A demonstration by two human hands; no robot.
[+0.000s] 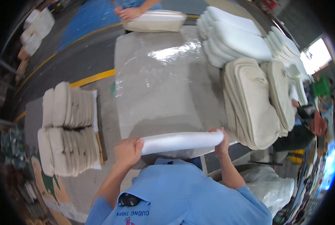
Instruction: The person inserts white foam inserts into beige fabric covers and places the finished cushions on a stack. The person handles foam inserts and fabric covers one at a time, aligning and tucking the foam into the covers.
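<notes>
A long white foam pad (pixel 182 141) is held lengthwise at the near edge of the plastic-covered table (pixel 160 93), close to my body. My left hand (pixel 128 153) is closed round its left end, the thumb over the top. The other end is gripped by my right hand (pixel 222 143), its fingers partly hidden behind the foam. Beside my right hand lies a stack of beige fabric-covered pads (pixel 250 101). At the far end of the table, a co-worker's hands (pixel 130 13) rest by another pad (pixel 156 21), white on top and beige along its near side.
White foam pads (pixel 237 35) are piled at the table's far right. To the left, beige pads (pixel 68 127) stand packed in two rows on a low base. Clear plastic wrapping (pixel 269 187) bulges low on the right. Yellow floor lines (pixel 92 78) run past the table's left side.
</notes>
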